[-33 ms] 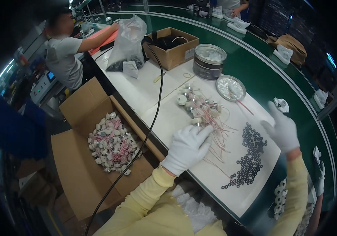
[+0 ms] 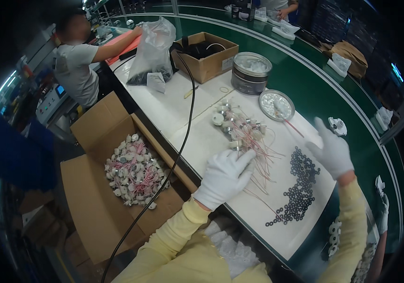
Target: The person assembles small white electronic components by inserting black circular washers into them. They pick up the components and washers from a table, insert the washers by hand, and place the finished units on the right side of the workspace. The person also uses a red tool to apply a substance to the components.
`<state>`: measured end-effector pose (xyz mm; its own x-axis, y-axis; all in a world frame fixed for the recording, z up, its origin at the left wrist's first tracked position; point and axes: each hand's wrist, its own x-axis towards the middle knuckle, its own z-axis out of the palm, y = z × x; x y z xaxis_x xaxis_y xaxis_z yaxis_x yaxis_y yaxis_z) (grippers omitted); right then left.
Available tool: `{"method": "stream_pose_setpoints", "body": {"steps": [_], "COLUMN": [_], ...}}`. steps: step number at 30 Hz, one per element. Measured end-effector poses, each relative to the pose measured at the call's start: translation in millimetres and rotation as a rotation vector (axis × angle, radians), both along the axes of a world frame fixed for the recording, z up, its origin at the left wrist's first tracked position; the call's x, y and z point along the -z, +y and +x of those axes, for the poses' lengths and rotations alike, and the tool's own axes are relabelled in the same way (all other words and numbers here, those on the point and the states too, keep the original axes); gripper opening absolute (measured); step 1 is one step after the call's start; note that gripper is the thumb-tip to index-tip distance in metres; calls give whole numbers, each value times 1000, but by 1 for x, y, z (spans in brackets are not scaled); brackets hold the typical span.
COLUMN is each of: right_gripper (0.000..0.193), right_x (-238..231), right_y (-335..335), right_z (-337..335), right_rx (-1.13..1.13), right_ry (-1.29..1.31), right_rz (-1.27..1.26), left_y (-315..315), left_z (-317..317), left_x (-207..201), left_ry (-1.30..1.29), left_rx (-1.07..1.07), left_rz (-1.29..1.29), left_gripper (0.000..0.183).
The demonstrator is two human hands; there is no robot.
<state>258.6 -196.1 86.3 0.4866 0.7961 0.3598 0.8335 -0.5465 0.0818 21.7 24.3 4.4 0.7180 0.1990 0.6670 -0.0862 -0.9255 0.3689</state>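
Note:
My left hand [image 2: 224,177], in a white glove, is at the near edge of a pile of small white-and-silver motors [image 2: 225,123] with thin pink wires [image 2: 258,151]. Its fingers are curled and pressed together; whatever they may hold is hidden. My right hand [image 2: 331,153], also gloved in white, hovers over the right side of the white work surface [image 2: 183,134], fingers stretched and apart, holding nothing. Many small black rings [image 2: 301,184] lie spread in a long patch between the two hands. Beyond the motors is a round dish of whitish grease [image 2: 277,105] with a pink stick [image 2: 293,129] resting in it.
An open cardboard box [image 2: 86,203] of motors stands at left, a black cable [image 2: 183,146] crossing before it. A tin [image 2: 250,78], a small carton [image 2: 211,63] and a plastic bag [image 2: 152,47] stand farther back. Green conveyor [image 2: 315,85] curves behind; a co-worker [image 2: 77,61] sits far left.
My right hand has moved slightly to the left and up, its forearm with it. My left hand stays in place at the motors.

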Motion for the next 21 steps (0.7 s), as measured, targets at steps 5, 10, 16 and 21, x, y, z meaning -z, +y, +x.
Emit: {"method": "stream_pose_setpoints", "body": {"steps": [5,10,16,21], "right_gripper": [72,52,44,42], "right_x": [7,7,-8,3], "right_y": [61,63,108,131], "right_z": [2,26,32,31], "right_rx": [174,49,50,98], "right_ry": [258,456,1006,799], "right_rz": [-232,39,542,528], "left_y": [3,2,1,1], "left_z": [-6,-5,-1,-1], "left_x": [-4,-4,-2,-3], "left_ry": [22,51,32,75], "left_rx": [-17,-27,-31,-16], "left_rz": [-25,-57,-49,-61], "left_gripper": [34,32,30,33]}}
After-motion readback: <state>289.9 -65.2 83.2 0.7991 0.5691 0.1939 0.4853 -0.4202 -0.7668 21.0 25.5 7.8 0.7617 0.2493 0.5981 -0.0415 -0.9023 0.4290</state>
